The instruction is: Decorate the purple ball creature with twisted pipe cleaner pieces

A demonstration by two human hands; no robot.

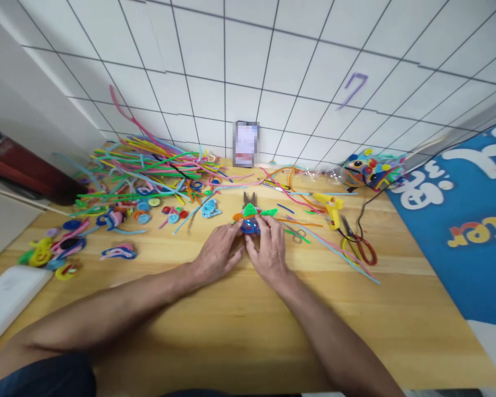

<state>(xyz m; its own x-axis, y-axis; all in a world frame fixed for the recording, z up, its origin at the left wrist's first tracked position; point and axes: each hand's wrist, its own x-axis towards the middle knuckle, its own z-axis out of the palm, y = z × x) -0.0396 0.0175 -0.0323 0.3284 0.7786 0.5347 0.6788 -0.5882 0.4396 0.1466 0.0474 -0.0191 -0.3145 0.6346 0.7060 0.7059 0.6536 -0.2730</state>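
At the middle of the wooden table, my left hand [220,251] and my right hand [268,248] hold a small clear ball [250,224] between their fingertips. Blue pipe cleaner rings its lower part, and orange and green pieces of pipe cleaner sit on top. Both hands are closed around its sides, so part of it is hidden. Just behind it, the dark jaws of a pair of pliers [250,198] point toward the wall. A bright green pipe-cleaner piece [269,212] lies close to my right fingers.
A big heap of coloured pipe cleaners [149,160] lies back left, with curled pieces [70,242] in front. A phone [246,144] leans on the tiled wall. To the right are a yellow glue gun [334,210] with its cord, red-handled scissors [367,252] and clear balls [334,175].
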